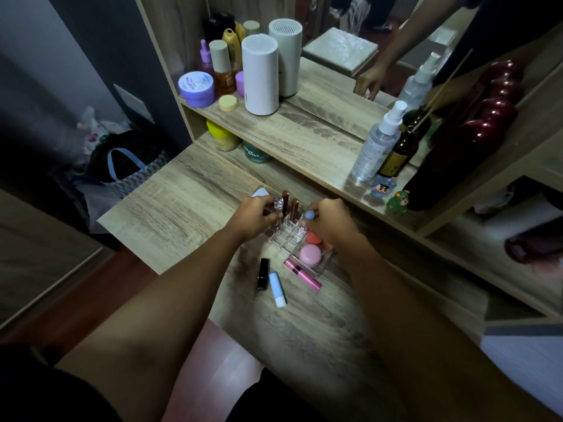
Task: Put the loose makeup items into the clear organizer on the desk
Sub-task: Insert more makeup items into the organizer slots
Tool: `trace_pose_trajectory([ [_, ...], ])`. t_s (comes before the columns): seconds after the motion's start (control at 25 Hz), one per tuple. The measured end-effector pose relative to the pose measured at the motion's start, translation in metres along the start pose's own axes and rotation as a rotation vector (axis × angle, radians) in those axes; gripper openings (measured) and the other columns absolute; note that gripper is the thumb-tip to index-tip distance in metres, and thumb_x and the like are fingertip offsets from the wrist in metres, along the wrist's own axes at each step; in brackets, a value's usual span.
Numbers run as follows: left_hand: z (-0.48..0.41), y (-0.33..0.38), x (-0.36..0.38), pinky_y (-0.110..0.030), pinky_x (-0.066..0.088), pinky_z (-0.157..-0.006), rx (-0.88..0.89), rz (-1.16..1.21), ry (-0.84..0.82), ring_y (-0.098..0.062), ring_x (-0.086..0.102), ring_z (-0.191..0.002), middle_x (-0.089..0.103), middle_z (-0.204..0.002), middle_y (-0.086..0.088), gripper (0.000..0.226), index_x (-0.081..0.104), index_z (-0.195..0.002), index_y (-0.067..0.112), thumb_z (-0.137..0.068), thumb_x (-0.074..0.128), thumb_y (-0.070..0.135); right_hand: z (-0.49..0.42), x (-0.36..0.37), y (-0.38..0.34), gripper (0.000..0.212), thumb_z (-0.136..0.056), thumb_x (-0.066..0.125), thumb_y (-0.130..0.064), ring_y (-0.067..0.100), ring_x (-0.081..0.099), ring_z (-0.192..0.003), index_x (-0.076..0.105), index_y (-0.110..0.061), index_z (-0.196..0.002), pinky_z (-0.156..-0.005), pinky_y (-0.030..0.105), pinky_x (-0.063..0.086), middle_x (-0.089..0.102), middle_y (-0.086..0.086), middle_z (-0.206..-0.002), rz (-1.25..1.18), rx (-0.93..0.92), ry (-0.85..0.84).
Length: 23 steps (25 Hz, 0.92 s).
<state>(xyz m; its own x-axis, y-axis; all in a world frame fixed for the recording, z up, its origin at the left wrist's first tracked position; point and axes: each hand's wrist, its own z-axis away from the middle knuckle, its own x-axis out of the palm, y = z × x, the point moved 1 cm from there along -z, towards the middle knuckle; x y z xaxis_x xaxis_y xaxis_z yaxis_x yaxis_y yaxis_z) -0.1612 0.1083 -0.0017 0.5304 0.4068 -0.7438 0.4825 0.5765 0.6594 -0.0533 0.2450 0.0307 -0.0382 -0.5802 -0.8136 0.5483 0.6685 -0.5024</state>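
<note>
Clear organizer (pixel 313 264): acrylic, gridded slots behind and an open tray in front, standing mid-counter (pixel 182 190). Step in hand, by judgement: slotting upright items into the grid. Left hand (pixel 254 216): grip pinched on a clear-capped tube (pixel 278 204) at the grid's left rear. Right hand (pixel 330 222): grip pinched on a blue-capped stick (pixel 309 215) above the right slots. Already housed: two brown-capped tubes (pixel 289 205) upright; pink round compact (pixel 310 254) and orange compact (pixel 314 238) in the tray. Loose, near the organizer's front: black lipstick (pixel 262 274), pale blue stick (pixel 277 289), pink tube (pixel 303 275), the last touching the tray's edge. Next move likely calls for seating both held pieces straight down, then releasing. Obstruction: the standing tubes crowd adjacent slots. Surroundings: spray bottle (pixel 377 141) on the shelf, well apart.
</note>
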Motion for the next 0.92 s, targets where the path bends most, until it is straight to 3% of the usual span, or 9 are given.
trace_pose_trajectory([
  [0.16, 0.001, 0.0, -0.002, -0.01, 0.041, -0.054, -0.008, -0.024, 0.028, 0.005, 0.045, -0.056, 0.053, -0.067, 0.01, 0.022, 0.062, -0.101, 0.008, -0.08, 0.066, 0.014, -0.005, 0.0, 0.0, 0.023, -0.081, 0.069, -0.021, 0.033, 0.065, -0.096, 0.067, -0.004, -0.097, -0.084, 0.038, 0.051, 0.07, 0.018, -0.1, -0.017, 0.004, 0.008],
  [0.32, 0.002, -0.001, 0.001, -0.008, 0.038, -0.058, -0.015, -0.007, 0.02, -0.006, 0.052, -0.063, 0.062, -0.077, -0.003, 0.021, 0.062, -0.099, 0.006, -0.08, 0.067, 0.013, -0.003, 0.003, 0.001, 0.023, -0.084, 0.068, -0.017, 0.028, 0.067, -0.092, 0.065, -0.001, -0.1, -0.086, 0.039, 0.056, 0.07, 0.017, -0.1, 0.009, -0.01, 0.011],
  [0.4, 0.002, -0.001, 0.003, -0.017, 0.04, -0.066, -0.016, -0.016, 0.018, -0.015, 0.058, -0.073, 0.069, -0.086, -0.011, 0.02, 0.062, -0.099, 0.005, -0.08, 0.067, 0.012, -0.002, 0.004, 0.001, 0.021, -0.085, 0.066, -0.012, 0.024, 0.067, -0.091, 0.063, -0.001, -0.102, -0.087, 0.039, 0.057, 0.07, 0.016, -0.101, 0.014, -0.017, 0.011],
  [0.6, 0.002, 0.001, -0.001, -0.02, 0.043, -0.073, -0.051, 0.009, 0.012, -0.014, 0.059, -0.08, 0.071, -0.095, -0.012, 0.028, 0.062, -0.105, 0.005, -0.078, 0.068, 0.01, 0.003, 0.0, -0.002, 0.033, -0.08, 0.071, -0.011, 0.024, 0.065, -0.096, 0.06, -0.002, -0.11, -0.089, 0.038, 0.056, 0.067, 0.014, -0.108, -0.027, 0.006, 0.014],
  [0.72, 0.016, -0.003, -0.012, -0.023, 0.048, -0.08, -0.069, 0.109, 0.078, -0.015, 0.063, -0.084, 0.071, -0.098, -0.013, 0.03, 0.063, -0.106, 0.006, -0.077, 0.069, 0.008, 0.017, -0.005, -0.007, 0.043, -0.076, 0.075, -0.017, 0.022, 0.062, -0.098, 0.058, -0.005, -0.114, -0.088, 0.038, 0.056, 0.064, 0.012, -0.109, -0.069, -0.05, 0.22],
  [0.8, 0.032, -0.009, -0.019, -0.024, 0.05, -0.082, -0.083, 0.17, 0.141, -0.018, 0.066, -0.084, 0.072, -0.094, -0.014, 0.026, 0.065, -0.102, 0.007, -0.076, 0.07, 0.009, 0.04, 0.001, -0.012, 0.026, -0.077, 0.073, -0.016, 0.021, 0.062, -0.083, 0.061, -0.006, -0.097, -0.076, 0.04, 0.057, 0.065, 0.012, -0.094, -0.123, -0.178, 0.386],
  [0.92, 0.06, -0.024, -0.02, -0.02, 0.046, -0.075, -0.106, 0.109, 0.123, -0.016, 0.065, -0.079, 0.073, -0.089, -0.011, 0.017, 0.069, -0.094, 0.009, -0.078, 0.07, 0.014, 0.081, 0.034, -0.011, 0.01, -0.08, 0.068, -0.013, 0.027, 0.06, -0.075, 0.061, -0.005, -0.081, -0.069, 0.042, 0.053, 0.063, 0.013, -0.079, -0.151, -0.264, 0.436],
])
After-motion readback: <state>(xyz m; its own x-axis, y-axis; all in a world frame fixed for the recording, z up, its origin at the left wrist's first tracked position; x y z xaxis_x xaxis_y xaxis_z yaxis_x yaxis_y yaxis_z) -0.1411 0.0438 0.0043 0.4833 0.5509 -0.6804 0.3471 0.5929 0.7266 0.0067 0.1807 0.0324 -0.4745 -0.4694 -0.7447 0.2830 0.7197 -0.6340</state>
